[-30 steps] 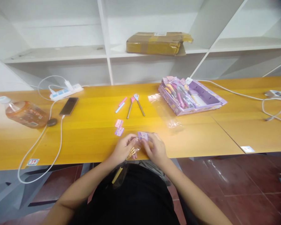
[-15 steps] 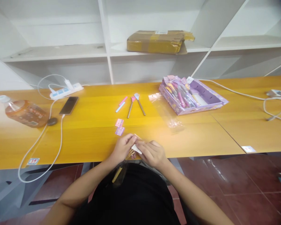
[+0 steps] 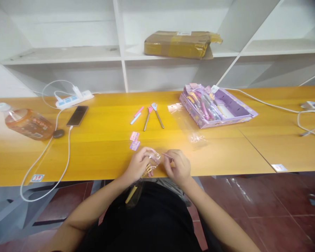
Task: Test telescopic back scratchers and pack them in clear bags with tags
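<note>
My left hand (image 3: 138,164) is closed on a clear plastic bag (image 3: 154,158) at the table's front edge. Inside the bag is a yellow hand-shaped scratcher (image 3: 131,194), its handle hanging toward my lap. Just to the right, my right hand (image 3: 177,167) pinches a small thin card (image 3: 168,155), apart from the bag. Beyond my hands lie a pink card (image 3: 134,135) and a purple card (image 3: 134,145). Farther back are a pink-headed scratcher (image 3: 147,119), a blue-headed scratcher (image 3: 159,116), a pink stick (image 3: 139,111) and a blue stick (image 3: 135,118).
A purple box (image 3: 233,117) of wrapped scratchers stands right of centre, with an empty clear bag (image 3: 185,126) beside it. A phone (image 3: 77,116), power strip (image 3: 75,99), cables and an orange drink bottle (image 3: 28,122) are at left. A taped carton (image 3: 178,44) sits on the shelf.
My right hand has moved right, away from my left hand, with the card between its fingers. The bag's top now shows open beside my left hand.
</note>
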A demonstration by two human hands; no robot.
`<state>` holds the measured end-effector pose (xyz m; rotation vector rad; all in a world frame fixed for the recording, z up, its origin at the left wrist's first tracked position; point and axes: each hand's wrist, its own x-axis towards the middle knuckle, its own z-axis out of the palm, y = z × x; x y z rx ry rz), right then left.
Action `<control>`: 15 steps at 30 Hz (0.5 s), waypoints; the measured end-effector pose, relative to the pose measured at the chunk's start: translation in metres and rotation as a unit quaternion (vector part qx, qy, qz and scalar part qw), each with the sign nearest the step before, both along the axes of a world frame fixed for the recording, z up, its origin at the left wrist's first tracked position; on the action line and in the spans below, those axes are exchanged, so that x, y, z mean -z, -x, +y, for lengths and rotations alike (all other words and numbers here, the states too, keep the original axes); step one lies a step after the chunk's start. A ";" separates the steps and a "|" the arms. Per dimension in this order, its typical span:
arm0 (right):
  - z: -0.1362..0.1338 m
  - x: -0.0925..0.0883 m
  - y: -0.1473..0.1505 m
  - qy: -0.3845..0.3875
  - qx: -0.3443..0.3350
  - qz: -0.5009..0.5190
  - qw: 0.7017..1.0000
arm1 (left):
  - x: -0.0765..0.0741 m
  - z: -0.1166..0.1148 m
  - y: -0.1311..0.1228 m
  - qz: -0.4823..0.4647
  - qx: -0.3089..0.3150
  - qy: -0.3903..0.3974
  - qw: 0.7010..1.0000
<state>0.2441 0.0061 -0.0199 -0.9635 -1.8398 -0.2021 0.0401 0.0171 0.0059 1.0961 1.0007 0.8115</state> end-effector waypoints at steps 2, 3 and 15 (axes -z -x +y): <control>-0.001 -0.001 -0.001 0.025 -0.009 0.067 0.997 | 0.000 0.000 0.000 0.009 0.001 -0.003 1.000; -0.002 -0.001 -0.001 0.041 -0.015 0.097 0.994 | 0.000 0.000 0.000 0.014 0.002 -0.004 1.000; -0.003 0.001 -0.013 0.007 -0.248 -0.018 0.969 | 0.006 0.005 0.000 0.030 -0.014 -0.087 0.996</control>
